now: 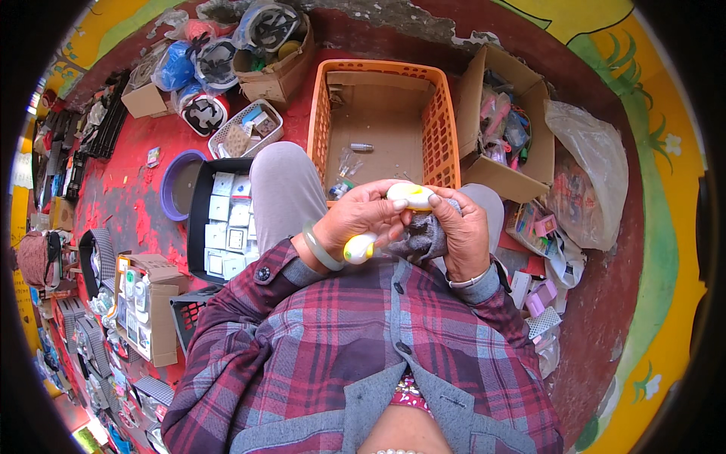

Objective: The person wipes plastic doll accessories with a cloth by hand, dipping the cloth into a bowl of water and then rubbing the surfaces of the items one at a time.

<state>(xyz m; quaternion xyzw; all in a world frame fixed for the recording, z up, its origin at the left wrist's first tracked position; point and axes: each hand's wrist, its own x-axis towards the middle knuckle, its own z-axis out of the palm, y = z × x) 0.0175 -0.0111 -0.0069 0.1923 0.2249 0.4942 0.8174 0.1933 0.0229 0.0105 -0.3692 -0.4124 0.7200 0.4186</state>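
Above my lap, my left hand [357,215] and my right hand [464,233] pinch a small white oval piece with a yellow mark [411,195] from both sides. Its exact kind I cannot make out. A dark grey cloth [428,239] hangs bunched under my right hand, against its fingers. Just below my left hand, beside the bangle on that wrist, shows a second rounded white-and-yellow piece [358,249]; whether the curled lower fingers grip it or it rests on something is hidden.
Between my knees stands an orange plastic basket [448,129] lined with cardboard, with a few small items inside. A black tray [198,240] of white boxed items and a purple basin [169,186] lie left. An open carton of odds and ends [469,113] stands right, beside a clear plastic bag [590,159].
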